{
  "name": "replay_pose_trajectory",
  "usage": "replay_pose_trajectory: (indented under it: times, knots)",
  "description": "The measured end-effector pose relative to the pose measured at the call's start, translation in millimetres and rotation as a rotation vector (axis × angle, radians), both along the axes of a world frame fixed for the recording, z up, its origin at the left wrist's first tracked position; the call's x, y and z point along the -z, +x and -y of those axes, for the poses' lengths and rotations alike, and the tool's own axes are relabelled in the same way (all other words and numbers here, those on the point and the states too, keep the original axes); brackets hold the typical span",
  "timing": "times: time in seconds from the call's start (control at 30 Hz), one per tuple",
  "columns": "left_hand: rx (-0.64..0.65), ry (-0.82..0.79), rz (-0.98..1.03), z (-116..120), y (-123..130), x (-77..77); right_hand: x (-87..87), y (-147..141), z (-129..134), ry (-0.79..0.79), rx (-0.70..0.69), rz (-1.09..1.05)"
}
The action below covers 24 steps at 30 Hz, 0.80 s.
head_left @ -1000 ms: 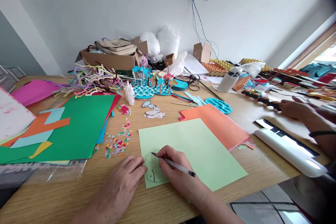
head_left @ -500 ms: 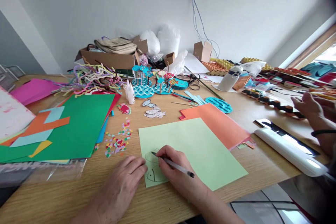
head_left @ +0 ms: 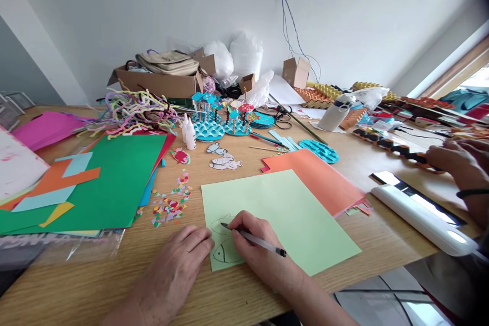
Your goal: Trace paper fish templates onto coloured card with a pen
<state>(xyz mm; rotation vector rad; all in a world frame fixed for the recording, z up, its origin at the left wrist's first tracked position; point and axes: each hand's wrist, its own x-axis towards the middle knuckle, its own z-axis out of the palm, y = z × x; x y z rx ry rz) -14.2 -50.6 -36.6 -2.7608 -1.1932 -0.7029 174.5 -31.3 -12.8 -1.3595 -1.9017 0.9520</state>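
A pale green sheet (head_left: pixel 282 214) lies on the table, with fish outlines drawn in its lower left corner. My right hand (head_left: pixel 256 244) grips a pen (head_left: pixel 263 244), whose tip touches the upper outline. Part of the lower fish is hidden beneath that hand. My left hand (head_left: pixel 187 254) rests palm down at the sheet's left edge, fingers lying flat and nothing held. Cut-out grey fish (head_left: pixel 225 162) and a red fish (head_left: pixel 181 156) lie beyond the sheet, near two white glue bottles (head_left: pixel 190 135).
Green paper (head_left: pixel 122 178) and colored strips are stacked left; confetti (head_left: pixel 171 206) lies between. Orange paper (head_left: pixel 313 178) touches the green sheet's right side. A white laminator-like device (head_left: pixel 420 219) and another person's hands (head_left: pixel 451 158) are at the right. Pipe cleaners (head_left: pixel 137 112) and boxes stand behind.
The pen tip has shifted very slightly within the upper outline. At the right, the other person's hands have lowered onto the black and orange strip. My left hand is almost unchanged.
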Motion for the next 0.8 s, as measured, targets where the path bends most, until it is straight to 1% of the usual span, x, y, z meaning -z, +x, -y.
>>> replay_pose_trajectory:
  times: [0.13,0.27,0.43,0.67,0.8]
  knots:
    - [0.015,-0.002,0.008,0.5,0.0,0.2,1.4,2.2,1.0,-0.024,-0.006,-0.021]
    - [-0.008,-0.015,0.040,2.0,0.1,2.7,2.0,3.5,1.5,-0.046,-0.022,-0.031]
    - [0.000,-0.055,0.040,1.6,-0.4,3.6,0.2,4.0,1.9,-0.035,-0.038,-0.040]
    - [-0.019,-0.064,0.054,2.0,-0.4,8.6,0.5,3.4,0.9,-0.048,0.014,-0.079]
    - [-0.025,-0.068,0.040,2.8,0.0,7.3,1.4,1.4,-0.8,-0.045,0.009,-0.054]
